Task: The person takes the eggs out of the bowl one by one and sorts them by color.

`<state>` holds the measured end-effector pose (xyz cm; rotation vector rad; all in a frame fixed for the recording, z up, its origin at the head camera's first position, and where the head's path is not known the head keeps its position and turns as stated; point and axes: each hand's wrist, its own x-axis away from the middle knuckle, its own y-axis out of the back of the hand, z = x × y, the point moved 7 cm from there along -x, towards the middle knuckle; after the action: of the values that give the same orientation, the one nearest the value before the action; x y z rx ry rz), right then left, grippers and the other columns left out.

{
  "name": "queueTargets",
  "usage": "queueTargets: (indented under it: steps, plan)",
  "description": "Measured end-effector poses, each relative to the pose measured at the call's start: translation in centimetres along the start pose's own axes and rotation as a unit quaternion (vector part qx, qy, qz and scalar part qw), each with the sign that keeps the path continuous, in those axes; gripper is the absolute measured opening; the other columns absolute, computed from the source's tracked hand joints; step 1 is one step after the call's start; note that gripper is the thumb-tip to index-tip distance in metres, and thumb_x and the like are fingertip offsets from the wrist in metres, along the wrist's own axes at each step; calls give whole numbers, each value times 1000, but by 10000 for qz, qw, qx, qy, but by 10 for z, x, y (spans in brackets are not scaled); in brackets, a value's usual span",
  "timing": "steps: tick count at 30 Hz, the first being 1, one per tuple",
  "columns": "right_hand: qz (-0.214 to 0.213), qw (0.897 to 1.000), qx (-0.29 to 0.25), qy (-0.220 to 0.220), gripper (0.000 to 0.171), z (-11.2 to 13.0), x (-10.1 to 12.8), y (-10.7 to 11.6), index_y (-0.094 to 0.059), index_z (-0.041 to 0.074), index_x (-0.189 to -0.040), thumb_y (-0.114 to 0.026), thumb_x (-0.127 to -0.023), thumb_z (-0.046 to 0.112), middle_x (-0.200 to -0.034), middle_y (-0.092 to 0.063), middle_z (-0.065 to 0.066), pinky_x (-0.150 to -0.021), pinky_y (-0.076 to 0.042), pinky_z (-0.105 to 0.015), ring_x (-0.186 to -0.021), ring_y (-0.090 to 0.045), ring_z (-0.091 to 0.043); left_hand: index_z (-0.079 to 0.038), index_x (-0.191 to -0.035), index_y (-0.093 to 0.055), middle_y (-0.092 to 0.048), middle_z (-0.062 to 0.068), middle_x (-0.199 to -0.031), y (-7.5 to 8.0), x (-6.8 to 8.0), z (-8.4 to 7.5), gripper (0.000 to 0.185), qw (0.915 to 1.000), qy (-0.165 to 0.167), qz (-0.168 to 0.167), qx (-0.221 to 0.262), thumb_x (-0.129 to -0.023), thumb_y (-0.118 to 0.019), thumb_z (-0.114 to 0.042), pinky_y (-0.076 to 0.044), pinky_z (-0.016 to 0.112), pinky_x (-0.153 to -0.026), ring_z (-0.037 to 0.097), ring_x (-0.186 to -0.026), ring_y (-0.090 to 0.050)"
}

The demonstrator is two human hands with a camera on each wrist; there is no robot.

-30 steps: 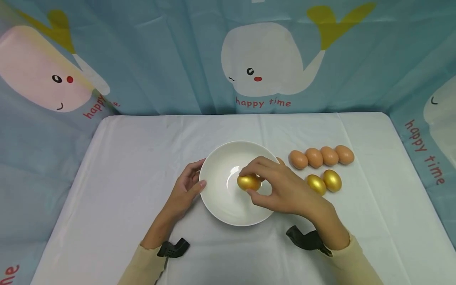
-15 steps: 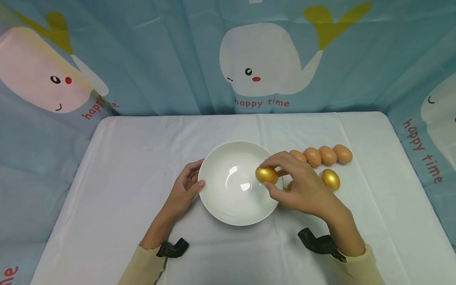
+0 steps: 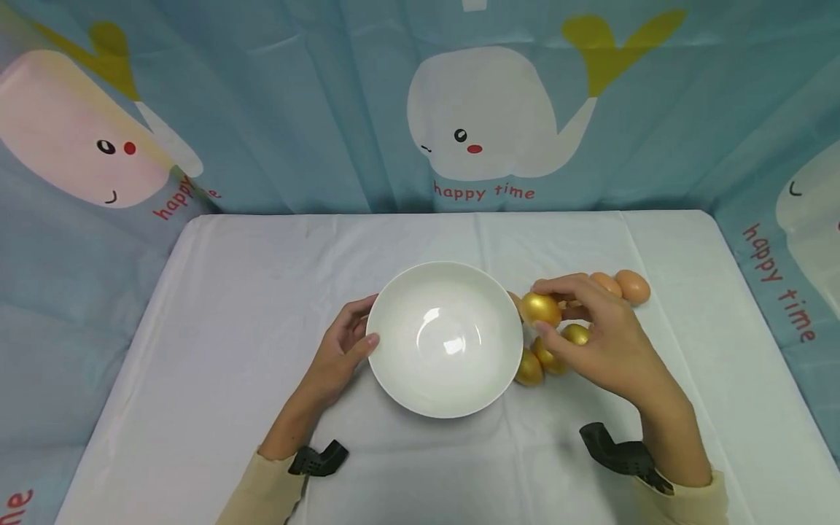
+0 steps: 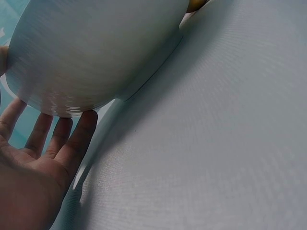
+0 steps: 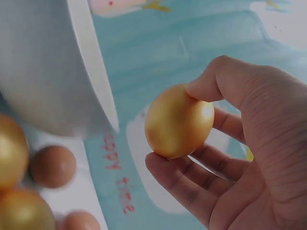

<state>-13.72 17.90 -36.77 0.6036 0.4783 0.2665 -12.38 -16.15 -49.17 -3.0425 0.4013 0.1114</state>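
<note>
The round white bowl stands at the middle of the table, its glossy inside showing no contents. My left hand holds its left side, thumb over the rim; in the left wrist view the fingers spread against the bowl's outer wall. To the right of the bowl, my right hand pinches a golden egg between thumb and fingers, raised above the table. Several other golden eggs lie beneath and beside that hand, close to the bowl's right side.
Brown eggs lie in a row at the back right, partly covered by my right hand. Another brown egg shows close beside the bowl. A white cloth covers the table, and a blue whale-print curtain hangs behind it.
My right hand has carried the golden egg rightward from over the bowl to beyond its right rim, above the other eggs. The left hand and the bowl have stayed put.
</note>
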Motion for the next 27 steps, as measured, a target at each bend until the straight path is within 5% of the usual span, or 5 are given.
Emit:
queueTargets:
  steps: [9, 27]
  plan:
    - [-499, 9983, 194, -229, 49, -20, 11, 34, -68, 1, -124, -80, -79, -15, -122, -66, 17, -91, -54, -4, -104, -65, 4, -4, -160, -37, -45, 13, -159, 0, 1, 1, 61, 10000, 41, 0, -40, -103, -58, -1, -56, 22, -109, 7, -142, -56]
    - [-855, 9886, 752, -987, 49, -58, 29, 65, -66, 1, -131, -81, -85, -6, -122, -59, 30, -86, -46, 5, -106, -57, 12, -6, -160, -38, -47, 9, -158, 1, 2, 3, 60, 9999, 76, 5, -88, -103, -58, -2, -56, 22, -108, 6, -142, -56]
